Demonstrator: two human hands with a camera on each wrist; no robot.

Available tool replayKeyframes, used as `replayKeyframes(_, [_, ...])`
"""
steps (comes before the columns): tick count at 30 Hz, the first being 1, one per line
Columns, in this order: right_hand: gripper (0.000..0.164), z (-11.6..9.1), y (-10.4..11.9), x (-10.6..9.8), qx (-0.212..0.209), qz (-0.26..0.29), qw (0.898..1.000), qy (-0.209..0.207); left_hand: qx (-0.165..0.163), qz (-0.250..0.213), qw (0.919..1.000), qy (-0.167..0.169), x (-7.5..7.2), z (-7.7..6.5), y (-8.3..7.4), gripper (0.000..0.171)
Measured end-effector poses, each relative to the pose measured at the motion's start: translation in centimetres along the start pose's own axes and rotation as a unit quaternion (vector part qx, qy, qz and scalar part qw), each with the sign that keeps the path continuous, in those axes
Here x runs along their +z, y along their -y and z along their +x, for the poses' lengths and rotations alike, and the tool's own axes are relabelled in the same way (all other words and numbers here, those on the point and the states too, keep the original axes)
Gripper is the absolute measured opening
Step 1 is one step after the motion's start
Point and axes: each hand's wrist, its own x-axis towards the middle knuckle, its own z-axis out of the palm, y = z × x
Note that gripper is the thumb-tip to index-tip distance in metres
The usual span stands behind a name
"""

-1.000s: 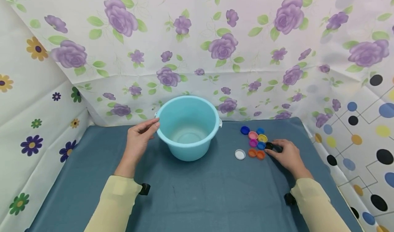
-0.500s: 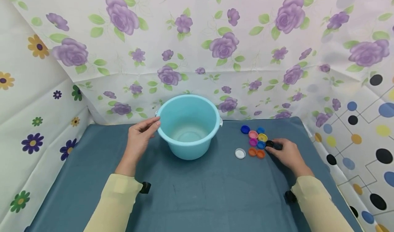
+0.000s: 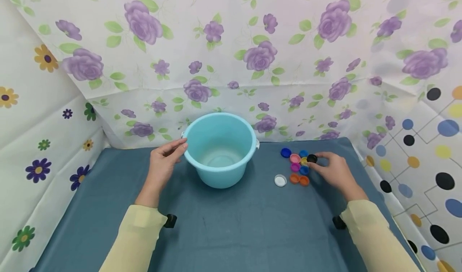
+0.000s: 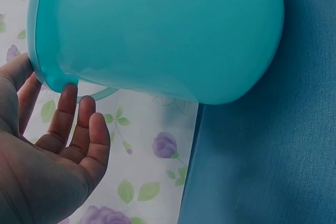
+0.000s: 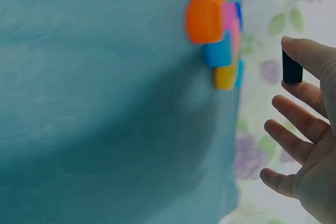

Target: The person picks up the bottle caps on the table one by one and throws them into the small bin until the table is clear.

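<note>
While its thumb and forefinger pinch the near-left rim of a light blue bucket (image 3: 221, 179), the left hand (image 3: 161, 169) holds its other fingers loosely bent beside the wall. The bucket stands upright on a blue-grey cloth (image 3: 234, 236), near a hanging sheet (image 3: 231, 63) printed with purple roses. To its right, a white cap (image 3: 280, 180) lies just beside a close cluster: a dark blue cap (image 3: 286, 153), a pink cap (image 3: 294, 159), a magenta cap (image 3: 295, 167), two orange caps (image 3: 294, 178), a light blue cap (image 3: 303, 153), a mid-blue cap (image 3: 304, 170) and a partly hidden yellow cap (image 3: 303, 160). Farther right, the right hand (image 3: 335, 171) grips a black cap (image 3: 312, 158) between thumb and forefinger, raised off the cloth, remaining fingers spread. Rightmost hangs a dotted sheet (image 3: 429, 151).
</note>
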Motion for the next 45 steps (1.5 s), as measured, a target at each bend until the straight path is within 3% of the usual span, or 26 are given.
replayKeyframes(9, [0.067, 1.0, 5.1, -2.6, -0.029, 0.011, 0.999, -0.01, -0.002, 0.0, 0.9999, -0.01, 0.4, -1.3, -1.8, 0.039])
replayKeyframes(23, [0.06, 2.9, 14.5, -5.7, -0.126, 0.018, 0.991, -0.036, 0.035, -0.021, 0.9979, -0.051, 1.4, -2.1, -0.5, 0.035])
replayKeyframes(31, [0.056, 4.0, 19.9, -6.0, -0.183, 0.025, 0.982, -0.031, 0.057, -0.03, 0.9944, -0.084, 1.9, -1.8, -0.9, 0.034])
replayKeyframes(38, [0.052, 4.4, 23.7, -5.1, -0.226, 0.022, 0.974, -0.015, 0.072, -0.029, 0.9913, -0.106, 2.2, -1.8, -1.0, 0.03])
replayKeyframes(45, [0.054, 4.6, 25.9, -3.8, -0.234, 0.022, 0.972, 0.005, 0.081, -0.009, 0.99, -0.115, 2.8, -1.8, -1.0, 0.032])
